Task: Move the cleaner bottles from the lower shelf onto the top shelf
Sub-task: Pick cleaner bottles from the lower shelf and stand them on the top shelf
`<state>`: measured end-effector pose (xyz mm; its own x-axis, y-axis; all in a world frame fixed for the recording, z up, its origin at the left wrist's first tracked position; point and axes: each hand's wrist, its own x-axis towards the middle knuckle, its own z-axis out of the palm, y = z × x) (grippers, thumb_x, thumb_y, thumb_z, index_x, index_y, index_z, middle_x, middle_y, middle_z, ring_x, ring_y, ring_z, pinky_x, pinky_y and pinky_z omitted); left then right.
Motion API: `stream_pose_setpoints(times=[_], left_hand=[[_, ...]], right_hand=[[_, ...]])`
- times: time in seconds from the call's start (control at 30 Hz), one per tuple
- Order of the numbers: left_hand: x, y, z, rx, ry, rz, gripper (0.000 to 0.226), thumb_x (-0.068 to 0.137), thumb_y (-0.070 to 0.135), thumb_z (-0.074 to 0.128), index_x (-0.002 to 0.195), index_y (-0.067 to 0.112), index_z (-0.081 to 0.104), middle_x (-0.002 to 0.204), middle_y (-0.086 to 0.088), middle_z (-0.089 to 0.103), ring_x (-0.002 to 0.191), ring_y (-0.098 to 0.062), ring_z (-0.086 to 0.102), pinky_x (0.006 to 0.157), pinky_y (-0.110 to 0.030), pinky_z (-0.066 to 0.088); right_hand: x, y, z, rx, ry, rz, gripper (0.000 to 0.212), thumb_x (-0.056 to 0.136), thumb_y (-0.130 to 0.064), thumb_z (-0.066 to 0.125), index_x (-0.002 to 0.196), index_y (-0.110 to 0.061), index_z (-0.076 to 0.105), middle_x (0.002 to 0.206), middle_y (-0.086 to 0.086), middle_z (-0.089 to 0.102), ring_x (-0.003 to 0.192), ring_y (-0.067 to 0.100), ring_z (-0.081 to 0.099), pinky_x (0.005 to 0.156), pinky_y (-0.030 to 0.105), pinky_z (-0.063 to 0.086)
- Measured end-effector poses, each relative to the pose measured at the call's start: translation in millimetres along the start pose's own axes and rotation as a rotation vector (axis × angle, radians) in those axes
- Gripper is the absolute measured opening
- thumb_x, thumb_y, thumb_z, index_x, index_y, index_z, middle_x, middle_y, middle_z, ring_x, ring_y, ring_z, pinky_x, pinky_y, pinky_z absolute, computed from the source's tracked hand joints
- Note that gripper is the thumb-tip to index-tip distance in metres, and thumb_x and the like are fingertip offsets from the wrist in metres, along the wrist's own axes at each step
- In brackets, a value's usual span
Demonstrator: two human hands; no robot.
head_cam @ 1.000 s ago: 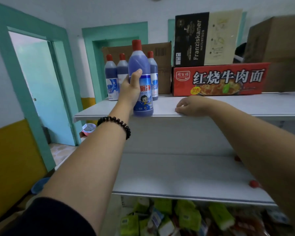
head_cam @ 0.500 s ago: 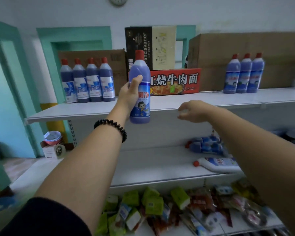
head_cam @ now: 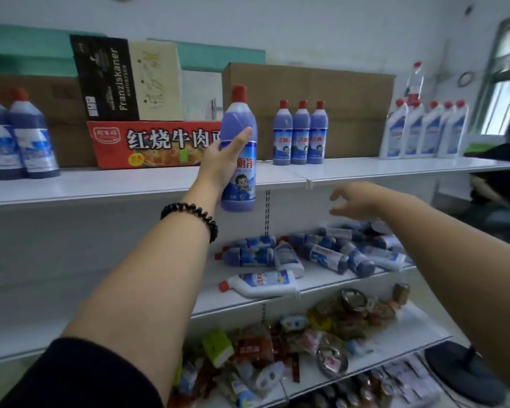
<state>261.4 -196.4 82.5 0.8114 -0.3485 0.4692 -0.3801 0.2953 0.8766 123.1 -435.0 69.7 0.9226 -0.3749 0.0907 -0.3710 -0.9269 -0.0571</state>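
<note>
At the top shelf (head_cam: 395, 169), left hand (head_cam: 220, 160) gripped a purple bottle (head_cam: 239, 184), right hand (head_cam: 358, 201) hung open — several bottles (head_cam: 299, 136) stood shelved, a heap (head_cam: 321, 256) lay below.

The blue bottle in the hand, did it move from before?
Yes. The blue bottle in the left hand went right: it was left of the red box, now it is at the box's right end.

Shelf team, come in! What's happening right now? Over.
Left hand grips blue bottle, upright, not yet on top shelf. Right hand open, empty. Nothing in the way.
</note>
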Motion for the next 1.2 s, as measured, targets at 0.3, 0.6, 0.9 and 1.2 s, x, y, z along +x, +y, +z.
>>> stream_pose_setpoints(times=[0.3,0.6,0.9,1.2], left_hand=[[51,-25,129,-0.012,0.025,-0.001,0.046,0.082,0.054,0.073,0.105,0.014,0.068,0.094,-0.006,0.076,0.083,-0.022,0.075,0.081,-0.041,0.061],[153,-49,217,0.039,-0.061,0.013,0.057,0.073,0.061,0.075,0.105,0.015,0.068,0.094,-0.008,0.076,0.085,-0.025,0.075,0.085,-0.044,0.061],[269,-93,284,0.289,-0.125,0.112,0.062,0.076,0.062,0.07,0.115,0.014,0.062,0.104,-0.003,0.072,0.086,-0.015,0.072,0.073,-0.029,0.058],[319,-134,312,0.473,-0.235,0.001,0.048,0.088,0.045,0.072,0.124,0.02,0.052,0.113,-0.001,0.067,0.103,-0.02,0.067,0.09,-0.044,0.058]], right_hand=[[16,149,2,-0.058,-0.037,0.127,0.052,0.097,-0.042,0.058,0.143,-0.02,0.05,0.142,0.01,0.055,0.129,0.03,0.051,0.105,0.034,0.038],[97,231,-28,-0.083,0.1,0.192,0.049,0.097,-0.042,0.058,0.142,-0.022,0.05,0.146,0.007,0.051,0.132,0.028,0.047,0.11,0.041,0.037],[220,269,-48,-0.113,0.148,0.099,0.05,0.099,-0.044,0.054,0.143,-0.021,0.049,0.148,0.006,0.05,0.133,0.029,0.047,0.111,0.041,0.035],[311,271,-37,-0.009,0.039,-0.097,0.052,0.097,-0.046,0.058,0.142,-0.022,0.05,0.144,0.002,0.053,0.128,0.024,0.052,0.103,0.032,0.039]])
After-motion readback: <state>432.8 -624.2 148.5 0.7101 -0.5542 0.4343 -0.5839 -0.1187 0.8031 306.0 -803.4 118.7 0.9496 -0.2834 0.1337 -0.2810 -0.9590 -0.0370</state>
